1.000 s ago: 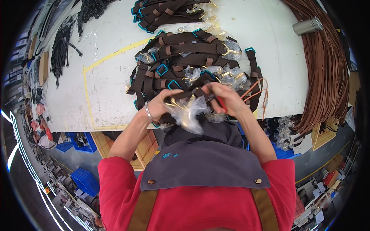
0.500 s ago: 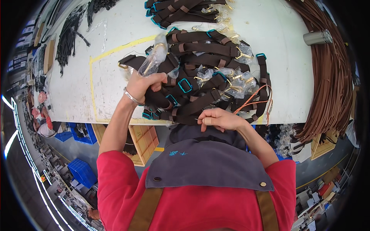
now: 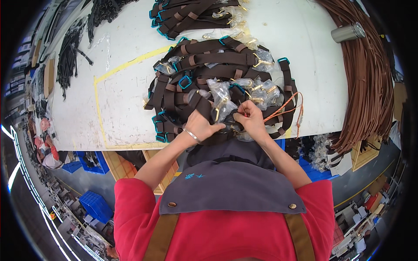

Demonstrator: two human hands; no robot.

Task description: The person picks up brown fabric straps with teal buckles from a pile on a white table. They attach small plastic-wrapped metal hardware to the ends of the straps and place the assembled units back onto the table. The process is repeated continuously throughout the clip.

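Observation:
My left hand [image 3: 201, 127] is closed on a dark brown webbing strap [image 3: 203, 107] at the near side of the strap pile. A clear plastic wrapper [image 3: 221, 96] around the strap's metal fitting stands up between my hands. My right hand [image 3: 253, 122] is close beside it, fingers pinched around a small thin tool [image 3: 245, 114] with a bit of red; most of it is hidden. Around both hands lie many dark brown straps [image 3: 217, 59] with teal-edged buckles [image 3: 185, 82] and gold-coloured hooks in plastic. An orange cord [image 3: 285, 112] loops just right of my right hand.
Another strap bundle [image 3: 187, 17] lies farther back on the white table [image 3: 126, 104]. Long brown strips [image 3: 370, 87] hang over the right side, a metal cylinder [image 3: 348, 32] on them. Black straps [image 3: 72, 52] lie far left. Wooden boxes and blue crates [image 3: 96, 206] stand below.
My left hand has come down and right with the wrapped strap end. My right hand has moved up and slightly right, so both hands now meet at the strap.

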